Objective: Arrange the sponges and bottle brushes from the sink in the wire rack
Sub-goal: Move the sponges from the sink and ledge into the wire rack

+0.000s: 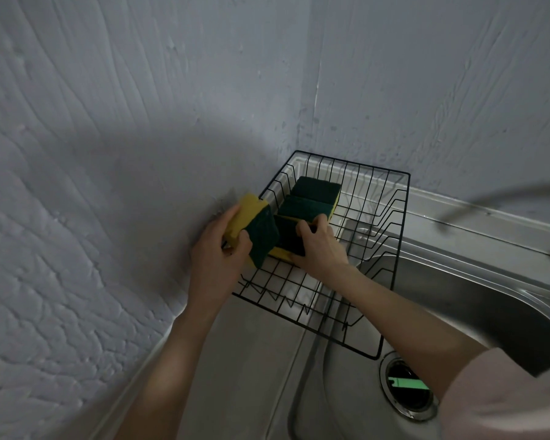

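Left grip: my left hand (218, 246) clasps a yellow foam sponge with a dark green scouring face (251, 231), held tilted on edge over the rack's 9 o'clock rim.
Right grip: my right hand (319, 247) pinches a second yellow-and-green sponge (288, 241), pressing it down onto the wires just beside the first.
Rack: the black wire rack (391, 217) sits in the wall corner on the steel counter (251, 344), its 5 o'clock corner overhanging the stainless steel sink (458, 296).
Already placed: two more green-topped sponges (311, 198) lie at the rack's 12 o'clock end, touching each other.
Brushes: none visible here.
Risk, slip: the tilted sponge may tip outward against the wall if I let go early.
Risk, crowding: pushing mine in could shove the placed pair askew.
Risk, rack: leaning on it might rock the overhanging corner toward the basin.
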`<state>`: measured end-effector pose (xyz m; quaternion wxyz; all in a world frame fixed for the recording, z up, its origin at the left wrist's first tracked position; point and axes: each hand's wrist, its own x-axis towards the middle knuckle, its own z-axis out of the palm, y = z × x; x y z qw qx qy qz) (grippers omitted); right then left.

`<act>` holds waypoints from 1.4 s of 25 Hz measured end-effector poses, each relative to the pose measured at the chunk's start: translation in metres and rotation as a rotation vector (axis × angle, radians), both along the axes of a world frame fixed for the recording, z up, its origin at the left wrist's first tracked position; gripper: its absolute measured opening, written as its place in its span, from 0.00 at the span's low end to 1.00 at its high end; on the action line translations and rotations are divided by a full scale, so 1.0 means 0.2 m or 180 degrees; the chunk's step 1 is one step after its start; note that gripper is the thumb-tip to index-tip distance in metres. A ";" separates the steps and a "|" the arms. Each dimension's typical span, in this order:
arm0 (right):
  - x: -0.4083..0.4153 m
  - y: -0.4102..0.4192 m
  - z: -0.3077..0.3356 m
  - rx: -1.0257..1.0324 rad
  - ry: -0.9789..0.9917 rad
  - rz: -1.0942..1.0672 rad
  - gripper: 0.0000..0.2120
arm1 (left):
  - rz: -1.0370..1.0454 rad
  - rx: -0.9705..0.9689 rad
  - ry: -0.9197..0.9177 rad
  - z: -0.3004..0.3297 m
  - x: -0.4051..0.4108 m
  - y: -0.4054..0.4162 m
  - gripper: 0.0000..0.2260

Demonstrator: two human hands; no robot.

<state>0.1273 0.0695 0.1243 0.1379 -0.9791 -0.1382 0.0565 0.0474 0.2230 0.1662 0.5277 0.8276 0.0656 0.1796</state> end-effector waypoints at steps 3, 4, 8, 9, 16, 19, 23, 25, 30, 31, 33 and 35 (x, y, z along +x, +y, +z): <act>0.01 -0.03 0.03 -0.0225 0.0037 0.0045 0.26 | 0.0003 0.0004 0.0007 -0.01 0.00 0.00 0.20; 0.01 -0.04 0.05 -0.0214 0.0021 0.0052 0.28 | -0.0014 0.0013 0.0000 -0.01 0.00 0.00 0.20; -0.07 -0.09 0.16 0.1039 0.0304 0.0359 0.34 | -0.0078 -0.0035 0.0022 0.00 -0.02 -0.03 0.19; -0.10 -0.09 0.19 0.1219 0.0497 0.0555 0.37 | -0.0118 -0.0184 0.0047 0.00 -0.02 -0.03 0.18; -0.21 -0.09 0.17 0.0858 0.0307 0.0790 0.43 | -0.0256 -0.0446 0.0637 -0.04 -0.02 -0.08 0.16; -0.22 -0.10 0.15 0.0443 0.0479 0.0785 0.41 | -0.0266 0.0726 0.1013 -0.07 0.00 -0.06 0.17; -0.20 -0.08 0.15 0.0072 0.0550 0.0798 0.40 | -0.0375 0.1416 0.1125 -0.08 0.02 -0.08 0.16; -0.20 -0.06 0.14 -0.0030 0.0651 0.0824 0.39 | -0.0502 0.1846 0.1328 -0.08 0.03 -0.09 0.16; -0.22 -0.01 0.10 0.0117 0.0861 0.0832 0.34 | -0.0723 0.2002 0.1729 -0.11 0.05 -0.11 0.13; -0.22 -0.01 0.10 0.0158 0.0855 0.0836 0.32 | -0.0740 0.1991 0.1773 -0.12 0.05 -0.11 0.13; -0.22 -0.03 0.10 0.0229 0.0772 0.0790 0.29 | -0.0745 0.2062 0.1851 -0.13 0.06 -0.12 0.14; -0.21 -0.03 0.09 0.0263 0.0700 0.0725 0.26 | -0.0716 0.2127 0.1884 -0.15 0.07 -0.13 0.14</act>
